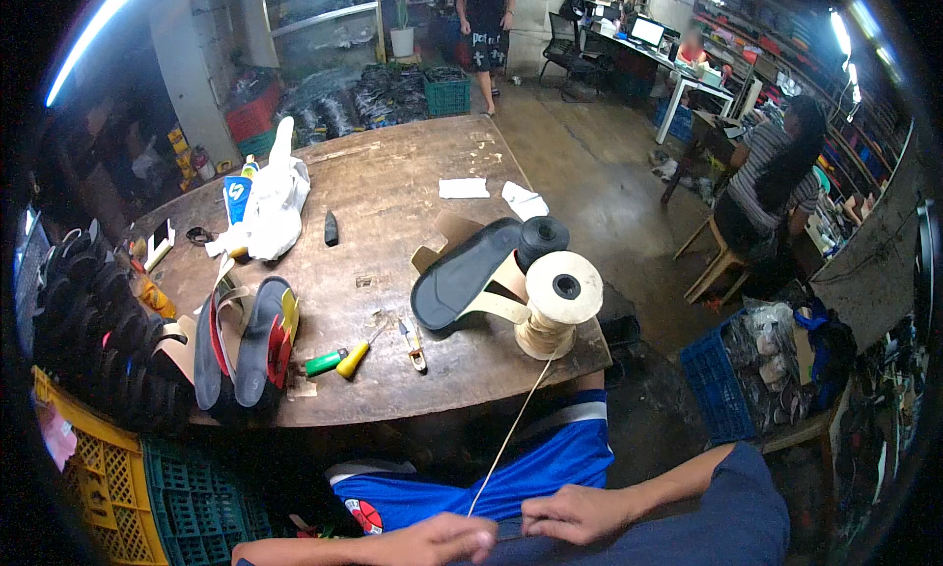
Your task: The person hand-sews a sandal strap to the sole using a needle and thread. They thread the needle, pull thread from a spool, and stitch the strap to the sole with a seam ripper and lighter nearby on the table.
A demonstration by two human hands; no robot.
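A beige thread (pixel 511 424) runs down from a large cream spool (pixel 564 293) at the table's right front corner to my left hand (pixel 447 540). My left hand is closed on that thread over my lap. Just to its right is my right hand (pixel 572 515), fingers curled; what they hold, if anything, is hidden. Beside the spool lies a dark sandal sole (pixel 464 274) with beige straps, and a black spool (pixel 542 237) stands behind. Nearer the left are a small pair of snips (pixel 413 348), a yellow-handled awl (pixel 352 361) and a green lighter (pixel 325 363).
Sandals with red and yellow straps (pixel 267 342) stand at the wooden table's (pixel 393 188) left front, near a pile of dark footwear (pixel 93 320). Crates (pixel 98 468) sit lower left. A blue crate (pixel 715 384) stands right. One person (pixel 771 183) sits at right; others are farther back.
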